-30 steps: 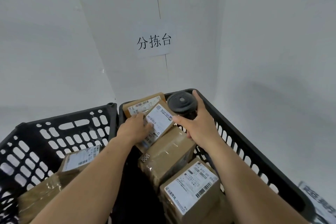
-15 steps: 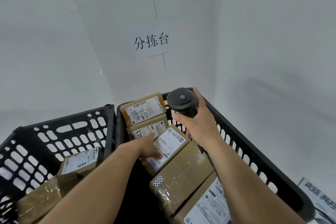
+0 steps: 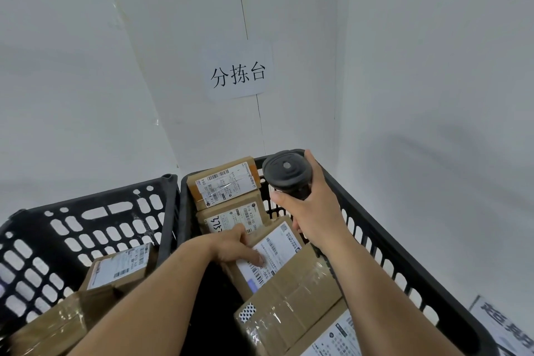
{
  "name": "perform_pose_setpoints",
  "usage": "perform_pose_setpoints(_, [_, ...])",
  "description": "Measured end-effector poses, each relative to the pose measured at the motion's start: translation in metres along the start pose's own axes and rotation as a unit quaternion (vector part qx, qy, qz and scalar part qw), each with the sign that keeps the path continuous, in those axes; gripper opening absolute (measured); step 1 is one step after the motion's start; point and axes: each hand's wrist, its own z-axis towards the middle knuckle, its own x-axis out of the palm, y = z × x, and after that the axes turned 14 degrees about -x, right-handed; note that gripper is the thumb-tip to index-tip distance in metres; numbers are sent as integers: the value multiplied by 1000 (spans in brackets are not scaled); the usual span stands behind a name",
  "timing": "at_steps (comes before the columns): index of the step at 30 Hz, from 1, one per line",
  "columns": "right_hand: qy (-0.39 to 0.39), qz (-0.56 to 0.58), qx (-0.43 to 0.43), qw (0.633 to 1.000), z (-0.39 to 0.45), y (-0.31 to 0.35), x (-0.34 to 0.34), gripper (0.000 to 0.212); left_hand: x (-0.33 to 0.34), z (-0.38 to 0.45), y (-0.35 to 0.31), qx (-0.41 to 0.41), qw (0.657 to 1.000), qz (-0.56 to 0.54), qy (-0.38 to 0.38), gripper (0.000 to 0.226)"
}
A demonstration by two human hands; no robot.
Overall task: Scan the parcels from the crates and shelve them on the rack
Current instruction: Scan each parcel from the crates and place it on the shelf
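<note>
Single view only, head-mounted, wide-angle, so nothing overlaps with a second camera. It looks forward and steeply down from above two black crates (image 3: 404, 254) set side by side against a white wall corner. Close range: both forearms run in from the bottom edge, left hand (image 3: 231, 248) and right hand (image 3: 315, 208) mid-frame. A paper sign (image 3: 238, 74) on the wall sits upper centre. Edges bow from lens distortion.

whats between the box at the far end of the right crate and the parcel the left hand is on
In the head view, one box with black handwriting lies between the far box and the parcel under the left hand.
</note>
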Motion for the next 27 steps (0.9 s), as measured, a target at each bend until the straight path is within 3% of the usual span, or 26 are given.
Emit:
perform_pose_setpoints(6, [11,7,-2,1000,-3,2,4,102,-7,-11,-1,2,998,65,-16,60])
perform_pose_setpoints(9, [10,15,-18,1000,-5,8,5,101,-8,-30,-3,-18,998,60,0,79])
perform_pose_setpoints(13, [-5,33,-27,999,-11,23,-1,97,-21,-51,7,57,995,-38,-72,121])
perform_pose_setpoints(15, [-13,35,-37,999,-17,34,-8,96,-24,-66,12,97,979,-146,-102,122])
perform_pose_setpoints(19, [-23,59,-61,996,-48,67,-20,95,-12,-104,16,171,915,-340,-136,118])
perform_pose_setpoints(27, [-1,115,-109,987,-132,120,-22,79,35,-167,32,233,851,-416,-220,118])
